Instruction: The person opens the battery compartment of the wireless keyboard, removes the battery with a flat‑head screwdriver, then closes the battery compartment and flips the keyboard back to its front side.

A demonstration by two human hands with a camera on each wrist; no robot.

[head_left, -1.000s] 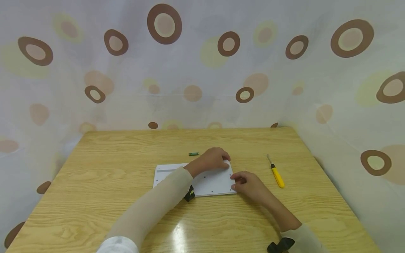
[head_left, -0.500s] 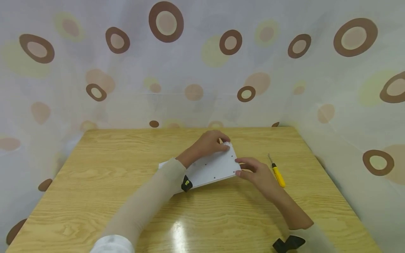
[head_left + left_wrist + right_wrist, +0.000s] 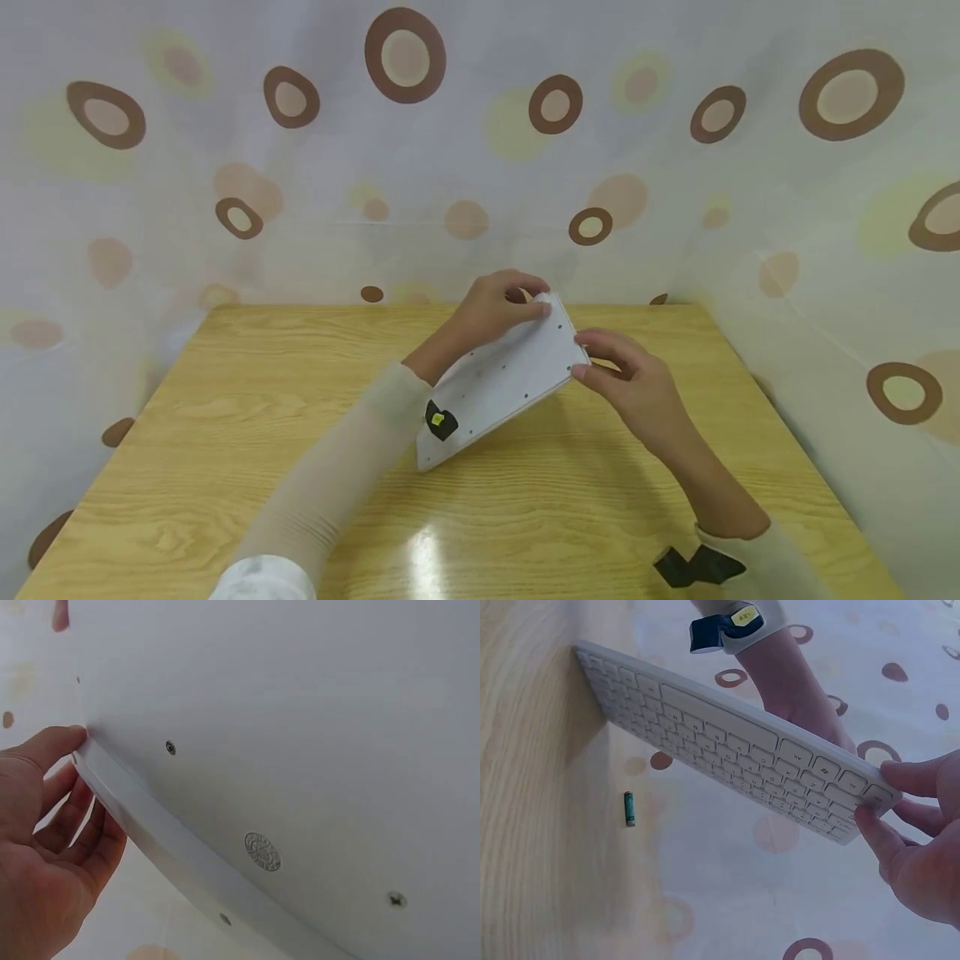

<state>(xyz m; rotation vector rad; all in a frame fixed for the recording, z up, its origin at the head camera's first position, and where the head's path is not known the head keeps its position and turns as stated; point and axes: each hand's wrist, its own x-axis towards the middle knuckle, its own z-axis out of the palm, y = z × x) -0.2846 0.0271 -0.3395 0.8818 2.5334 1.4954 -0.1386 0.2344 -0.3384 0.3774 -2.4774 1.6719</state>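
Note:
A white keyboard (image 3: 517, 367) is tilted up in the head view, its underside with small screws facing me. Its keys show in the right wrist view, where the lower end is right at the wooden table (image 3: 525, 780). My left hand (image 3: 491, 308) pinches the raised far corner between thumb and fingers; the left wrist view shows its thumb on the underside near the thick edge. At the raised right end, my right hand (image 3: 641, 387) pinches the near corner, thumb on one face and fingers on the other.
A small green battery (image 3: 629, 809) lies on the table in the right wrist view; the head view hides it. A patterned curtain (image 3: 465, 150) stands behind the table and along its sides. The yellow screwdriver is out of sight now.
Both hands have lifted the keyboard's right end off the table, tilting it up and away from flat. The right hand now covers where the yellow screwdriver lay.

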